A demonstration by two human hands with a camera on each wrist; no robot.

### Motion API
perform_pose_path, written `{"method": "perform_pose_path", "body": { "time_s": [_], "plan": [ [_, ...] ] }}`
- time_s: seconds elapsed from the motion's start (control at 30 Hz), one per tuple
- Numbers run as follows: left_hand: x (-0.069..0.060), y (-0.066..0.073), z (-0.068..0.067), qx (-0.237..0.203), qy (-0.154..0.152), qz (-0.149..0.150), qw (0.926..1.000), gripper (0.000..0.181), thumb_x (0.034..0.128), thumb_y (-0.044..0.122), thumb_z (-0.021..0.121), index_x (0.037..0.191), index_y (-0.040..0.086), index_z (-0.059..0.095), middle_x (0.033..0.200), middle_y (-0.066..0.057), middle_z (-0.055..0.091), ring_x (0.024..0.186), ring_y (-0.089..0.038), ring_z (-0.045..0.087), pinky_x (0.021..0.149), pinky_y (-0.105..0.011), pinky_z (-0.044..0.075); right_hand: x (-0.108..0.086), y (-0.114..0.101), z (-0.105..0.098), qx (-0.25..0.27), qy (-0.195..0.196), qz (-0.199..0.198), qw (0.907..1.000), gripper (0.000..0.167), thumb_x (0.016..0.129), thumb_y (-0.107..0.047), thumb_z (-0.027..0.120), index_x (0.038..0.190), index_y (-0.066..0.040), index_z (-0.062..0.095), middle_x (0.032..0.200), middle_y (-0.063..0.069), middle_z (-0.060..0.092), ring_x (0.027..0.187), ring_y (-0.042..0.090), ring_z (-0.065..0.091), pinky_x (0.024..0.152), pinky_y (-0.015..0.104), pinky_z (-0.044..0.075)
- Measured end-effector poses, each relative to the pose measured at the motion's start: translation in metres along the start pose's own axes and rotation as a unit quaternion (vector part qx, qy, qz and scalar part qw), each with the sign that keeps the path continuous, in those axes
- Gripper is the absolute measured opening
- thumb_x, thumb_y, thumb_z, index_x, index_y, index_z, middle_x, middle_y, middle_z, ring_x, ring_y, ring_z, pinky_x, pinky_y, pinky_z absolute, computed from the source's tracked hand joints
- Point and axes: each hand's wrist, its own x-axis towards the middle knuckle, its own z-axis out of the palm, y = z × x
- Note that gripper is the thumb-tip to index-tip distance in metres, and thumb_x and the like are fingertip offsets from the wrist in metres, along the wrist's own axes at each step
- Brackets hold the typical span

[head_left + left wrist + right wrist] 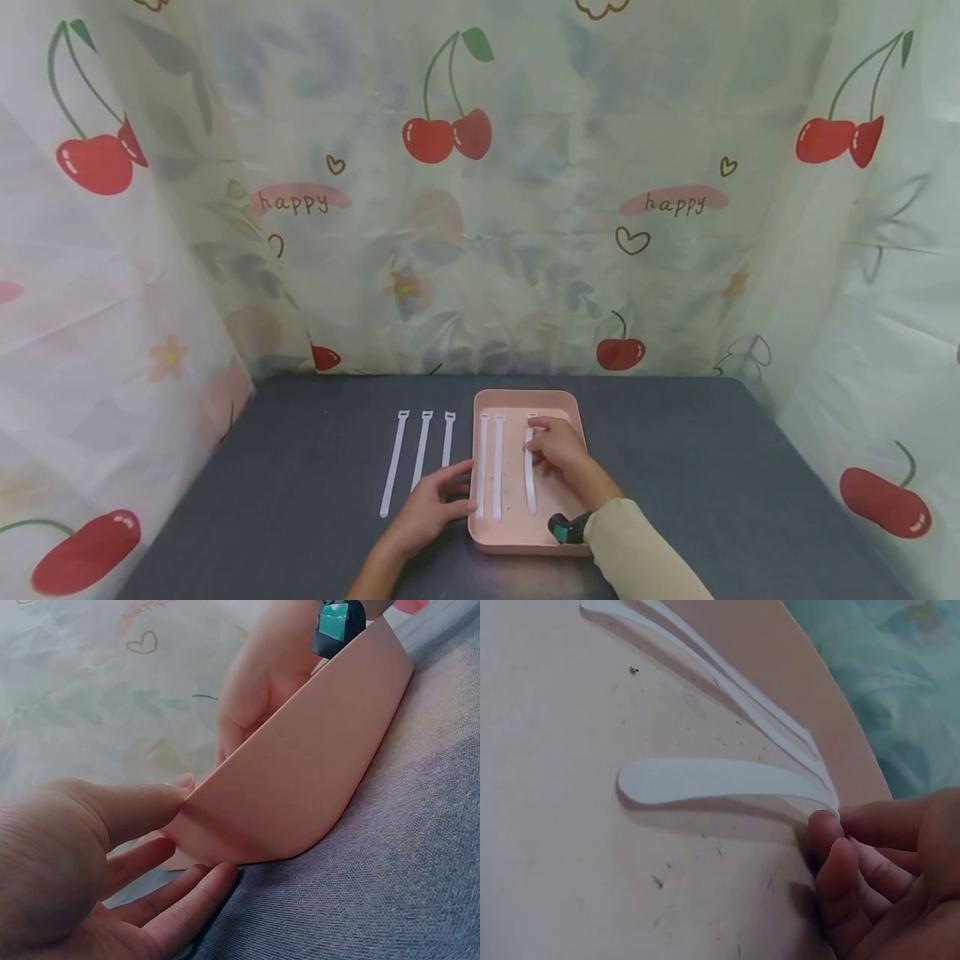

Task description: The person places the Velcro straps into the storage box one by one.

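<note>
A pink tray sits on the dark tabletop. My right hand pinches a white cable strap near its slotted head, inside the tray. In the right wrist view, the strap's rounded tail arches over the tray floor. Two more white straps lie side by side along the tray's left wall. My left hand touches the tray's left side; the left wrist view shows its thumb at the rim and its fairly straight fingers against the lower wall.
Left of the tray, three white straps lie in a row on the dark tabletop, the nearest partly behind my left hand. A dark band with a green patch is on my right wrist. Cherry-print curtains enclose the table's back and sides.
</note>
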Motion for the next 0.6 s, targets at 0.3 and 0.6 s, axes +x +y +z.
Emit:
{"method": "perform_pose_path", "body": {
  "time_s": [0.3, 0.6],
  "plan": [
    [0.0001, 0.0003, 0.0004, 0.009, 0.002, 0.000, 1.0000, 0.061, 0.0832, 0.004, 0.074, 0.139, 0.000, 0.051, 0.138, -0.022, 0.050, 0.115, -0.037, 0.057, 0.089, -0.042, 0.051, 0.0034, -0.0030, 0.0013, -0.045, -0.006, 0.019, 0.9988, 0.053, 0.087, -0.002, 0.066, 0.138, 0.000, 0.051, 0.059, 0.010, 0.060, 0.043, 0.015, 0.053, 0.039, 0.026, 0.044],
    [-0.0003, 0.0010, 0.0002, 0.021, 0.004, -0.003, 0.9998, 0.060, 0.0830, 0.004, 0.074, 0.139, 0.001, 0.051, 0.138, -0.022, 0.050, 0.114, -0.037, 0.058, 0.089, -0.043, 0.051, 0.0087, -0.0089, 0.0051, -0.104, -0.015, 0.024, 0.9942, 0.057, 0.083, -0.001, 0.071, 0.137, -0.003, 0.054, 0.056, 0.007, 0.058, 0.042, 0.014, 0.054, 0.040, 0.025, 0.043]
  ]
}}
